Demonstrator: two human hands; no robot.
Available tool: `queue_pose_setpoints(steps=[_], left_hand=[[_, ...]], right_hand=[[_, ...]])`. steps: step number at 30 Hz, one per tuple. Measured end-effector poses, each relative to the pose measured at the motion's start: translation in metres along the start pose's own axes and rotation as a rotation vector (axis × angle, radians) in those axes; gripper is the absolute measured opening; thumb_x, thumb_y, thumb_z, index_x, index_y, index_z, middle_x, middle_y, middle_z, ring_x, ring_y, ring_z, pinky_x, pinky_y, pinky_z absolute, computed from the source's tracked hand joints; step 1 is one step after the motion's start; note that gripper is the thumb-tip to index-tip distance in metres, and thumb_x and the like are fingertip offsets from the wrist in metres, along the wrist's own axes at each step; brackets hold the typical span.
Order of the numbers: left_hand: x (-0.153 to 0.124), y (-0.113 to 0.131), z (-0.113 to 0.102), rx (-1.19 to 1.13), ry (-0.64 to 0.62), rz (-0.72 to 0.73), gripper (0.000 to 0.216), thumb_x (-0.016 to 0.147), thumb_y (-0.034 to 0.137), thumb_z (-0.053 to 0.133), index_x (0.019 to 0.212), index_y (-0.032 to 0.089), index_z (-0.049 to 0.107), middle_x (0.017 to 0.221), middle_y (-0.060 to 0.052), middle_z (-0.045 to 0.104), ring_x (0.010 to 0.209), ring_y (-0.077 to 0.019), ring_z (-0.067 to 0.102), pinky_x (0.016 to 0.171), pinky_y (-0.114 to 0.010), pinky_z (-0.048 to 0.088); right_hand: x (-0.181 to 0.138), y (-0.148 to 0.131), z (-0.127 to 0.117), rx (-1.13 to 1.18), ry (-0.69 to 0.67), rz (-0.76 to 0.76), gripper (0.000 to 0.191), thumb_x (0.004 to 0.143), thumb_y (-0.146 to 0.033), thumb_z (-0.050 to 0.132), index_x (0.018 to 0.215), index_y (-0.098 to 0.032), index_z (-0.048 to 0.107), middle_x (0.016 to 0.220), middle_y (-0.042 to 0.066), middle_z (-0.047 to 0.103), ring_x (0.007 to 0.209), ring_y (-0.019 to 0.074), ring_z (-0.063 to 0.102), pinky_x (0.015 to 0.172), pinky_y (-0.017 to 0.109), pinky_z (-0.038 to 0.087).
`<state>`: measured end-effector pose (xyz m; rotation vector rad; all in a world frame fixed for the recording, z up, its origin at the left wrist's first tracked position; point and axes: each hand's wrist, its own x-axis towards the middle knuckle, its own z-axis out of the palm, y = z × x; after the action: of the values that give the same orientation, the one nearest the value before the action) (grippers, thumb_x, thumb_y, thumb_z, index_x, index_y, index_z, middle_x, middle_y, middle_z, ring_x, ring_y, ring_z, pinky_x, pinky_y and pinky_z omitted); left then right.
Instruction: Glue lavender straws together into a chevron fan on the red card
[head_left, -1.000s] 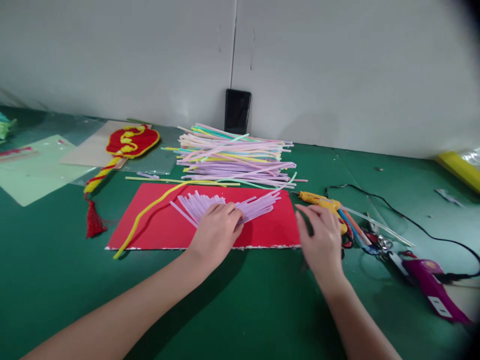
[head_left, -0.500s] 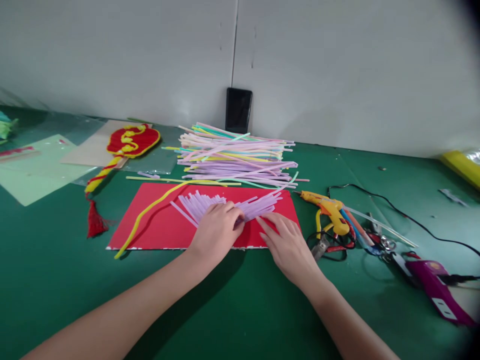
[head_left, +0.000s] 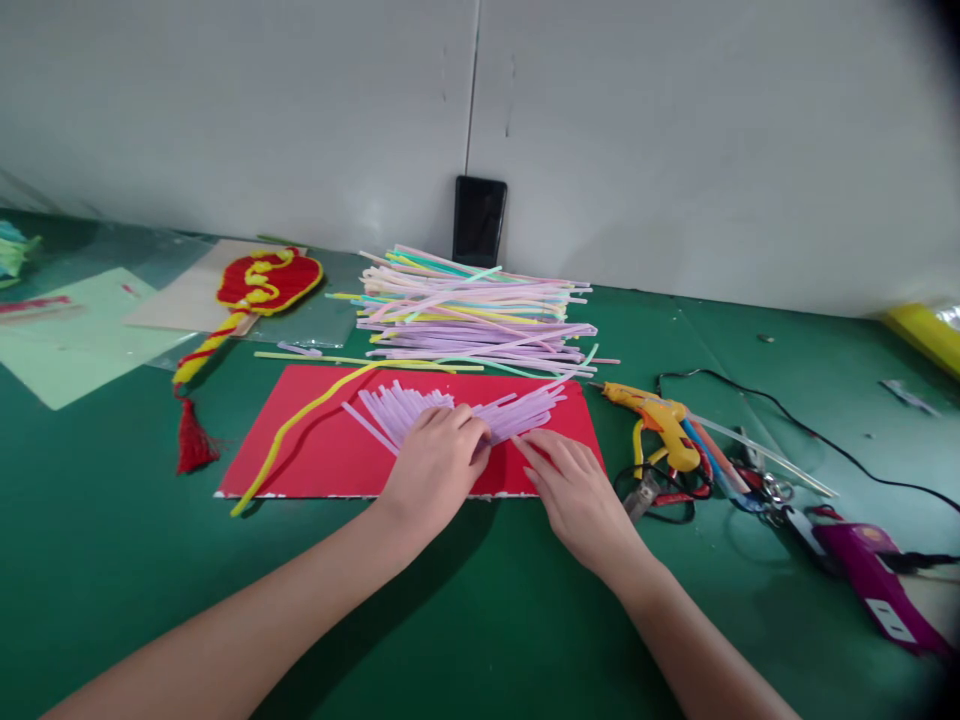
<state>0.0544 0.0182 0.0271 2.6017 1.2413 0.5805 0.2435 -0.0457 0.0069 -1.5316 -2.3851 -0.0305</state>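
Observation:
A fan-shaped bunch of purple pipe cleaners lies over a red board, its ends spread to the left and right. My left hand is closed around the middle of the bunch, thumb and fingertips together at its narrow part. Beneath that hand part of the bunch is hidden. On the right, my right hand has its fingers stretched, index and thumb a little apart, with the fingertips against the lower edge of the bunch. One yellow pipe cleaner curves across the board's left side.
Behind the board lies a pile of coloured pipe cleaners, with a phone leaning on the wall. A red-yellow tasselled fan is at left. To the right are a glue gun, its cable, tools and a purple power strip.
Little differs. The left thumb has closed slightly against the fingers at the bunch, and the whole view has shifted very slightly.

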Motion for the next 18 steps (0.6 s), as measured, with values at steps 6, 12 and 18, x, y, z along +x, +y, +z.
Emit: queue_pose_setpoints(steps=[6, 12, 18], left_hand=[[0.0011, 0.0019, 0.0004, -0.019, 0.014, -0.004, 0.007, 0.084, 0.014, 0.058, 0.086, 0.017, 0.063, 0.085, -0.003, 0.062, 0.082, -0.0204, 0.058, 0.079, -0.036, 0.047], [-0.0002, 0.0011, 0.0049, -0.032, 0.024, -0.033, 0.007, 0.084, 0.013, 0.057, 0.089, 0.016, 0.062, 0.087, -0.004, 0.062, 0.083, -0.0207, 0.059, 0.079, -0.037, 0.048], [0.0, 0.0003, 0.0043, -0.035, 0.022, -0.034, 0.01, 0.085, 0.013, 0.055, 0.09, 0.017, 0.062, 0.087, -0.005, 0.062, 0.084, -0.0209, 0.06, 0.079, -0.038, 0.049]], right_hand=[[0.001, -0.0014, -0.0012, 0.013, -0.017, -0.009, 0.039, 0.094, -0.019, 0.036, 0.132, -0.017, 0.046, 0.124, 0.011, 0.055, 0.118, 0.0223, 0.047, 0.097, 0.04, 0.043], [0.0008, -0.0014, -0.0008, 0.002, -0.011, -0.014, 0.041, 0.094, -0.02, 0.036, 0.134, -0.018, 0.045, 0.124, 0.011, 0.055, 0.118, 0.0226, 0.047, 0.096, 0.04, 0.044], [0.0, -0.003, -0.0001, -0.041, -0.027, -0.026, 0.043, 0.093, -0.019, 0.038, 0.136, -0.017, 0.044, 0.128, 0.012, 0.053, 0.121, 0.0238, 0.044, 0.099, 0.042, 0.041]])
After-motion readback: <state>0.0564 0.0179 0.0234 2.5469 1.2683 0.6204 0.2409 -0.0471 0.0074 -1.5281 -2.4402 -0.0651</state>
